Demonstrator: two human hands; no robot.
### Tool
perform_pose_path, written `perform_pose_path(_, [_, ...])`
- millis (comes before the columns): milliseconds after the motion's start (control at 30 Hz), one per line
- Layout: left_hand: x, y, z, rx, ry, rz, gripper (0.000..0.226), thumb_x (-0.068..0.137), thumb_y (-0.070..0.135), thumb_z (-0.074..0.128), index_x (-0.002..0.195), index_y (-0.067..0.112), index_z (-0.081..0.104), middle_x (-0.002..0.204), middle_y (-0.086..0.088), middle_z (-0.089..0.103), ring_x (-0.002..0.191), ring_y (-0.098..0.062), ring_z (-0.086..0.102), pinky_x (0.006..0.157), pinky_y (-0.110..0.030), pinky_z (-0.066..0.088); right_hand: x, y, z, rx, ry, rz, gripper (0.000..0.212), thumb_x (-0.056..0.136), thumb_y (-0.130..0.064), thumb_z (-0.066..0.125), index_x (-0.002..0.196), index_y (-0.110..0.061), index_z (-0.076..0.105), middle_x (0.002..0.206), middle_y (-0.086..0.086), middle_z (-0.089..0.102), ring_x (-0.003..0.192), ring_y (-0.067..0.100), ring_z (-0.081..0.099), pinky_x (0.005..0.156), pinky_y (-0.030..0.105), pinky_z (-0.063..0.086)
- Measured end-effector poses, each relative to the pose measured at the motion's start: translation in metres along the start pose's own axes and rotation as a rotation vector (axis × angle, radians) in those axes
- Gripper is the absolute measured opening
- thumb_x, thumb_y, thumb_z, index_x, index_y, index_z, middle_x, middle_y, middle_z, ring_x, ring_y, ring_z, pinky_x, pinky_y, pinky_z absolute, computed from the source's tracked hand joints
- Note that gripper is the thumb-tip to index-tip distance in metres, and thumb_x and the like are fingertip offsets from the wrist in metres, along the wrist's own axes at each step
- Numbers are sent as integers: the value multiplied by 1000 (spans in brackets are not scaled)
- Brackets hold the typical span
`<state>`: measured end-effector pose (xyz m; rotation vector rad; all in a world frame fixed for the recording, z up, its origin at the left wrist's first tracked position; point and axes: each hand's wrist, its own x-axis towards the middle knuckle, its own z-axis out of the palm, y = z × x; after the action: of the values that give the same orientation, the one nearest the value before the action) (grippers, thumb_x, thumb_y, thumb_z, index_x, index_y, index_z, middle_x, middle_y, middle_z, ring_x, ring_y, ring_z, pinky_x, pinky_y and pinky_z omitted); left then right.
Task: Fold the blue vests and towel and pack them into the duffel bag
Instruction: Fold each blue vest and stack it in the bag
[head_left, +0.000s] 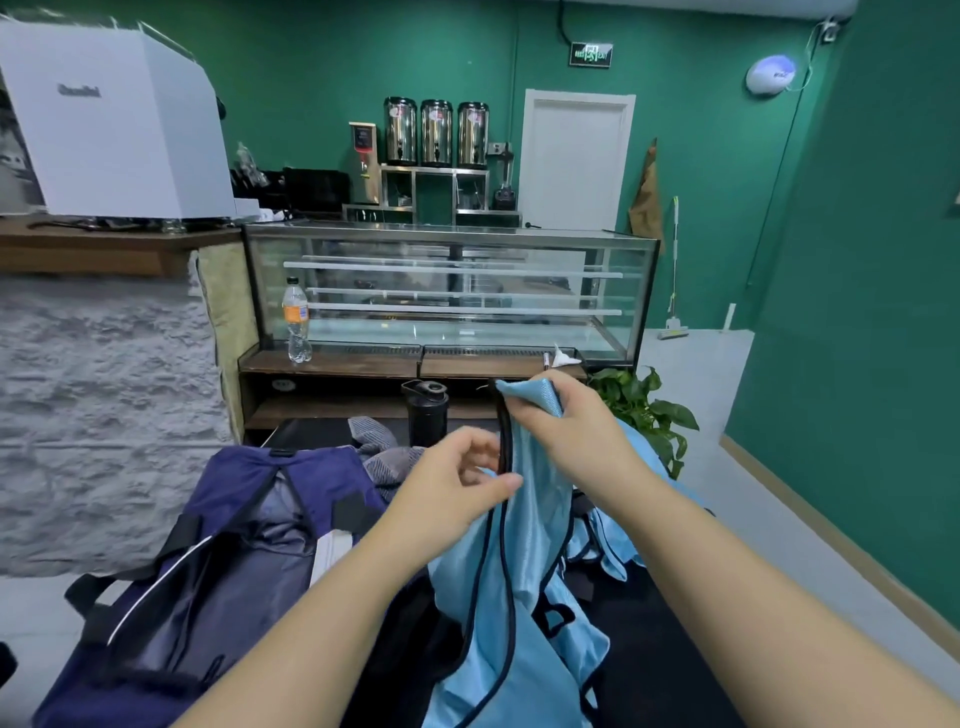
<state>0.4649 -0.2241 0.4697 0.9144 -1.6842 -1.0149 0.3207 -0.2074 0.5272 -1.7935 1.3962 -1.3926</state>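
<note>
folding looks barely begun: right hand (566, 421) grips a blue vest (519, 597) lifted above the table, left hand (457, 488) pinches its dark trim. more vests (613, 540) and the grey towel (384, 457) lie unfolded beside the open duffel bag (208, 561).

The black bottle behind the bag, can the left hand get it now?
Probably not right away. The left hand is pinching the blue vest's dark edge. The black bottle stands close beyond it with nothing between, so letting go first should free the way.
</note>
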Motion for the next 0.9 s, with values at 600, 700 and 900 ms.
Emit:
perform_pose_path(600, [14,-52,-23,570,182,0,34,77,-1,57,70,31,51,77,11,55,68,-5,50,65,-20,38,-14,54,7,-904,-276,-5,14,89,-18,50,97,-20,62,98,2,65,94,24,59,65,28,38])
perform_pose_path(700, [18,-54,-39,757,247,30,35,76,0,56,70,32,44,84,6,46,79,-16,47,69,-31,34,-11,64,3,-900,-210,44,19,86,-13,48,98,-18,63,96,3,65,89,27,59,66,31,43])
perform_pose_path(900, [24,-64,-72,731,399,-247,14,82,12,57,82,21,46,75,1,56,76,-28,56,66,-35,38,-13,90,-14,-875,-118,145,17,87,-13,45,89,-17,61,85,2,64,82,24,59,59,29,38])
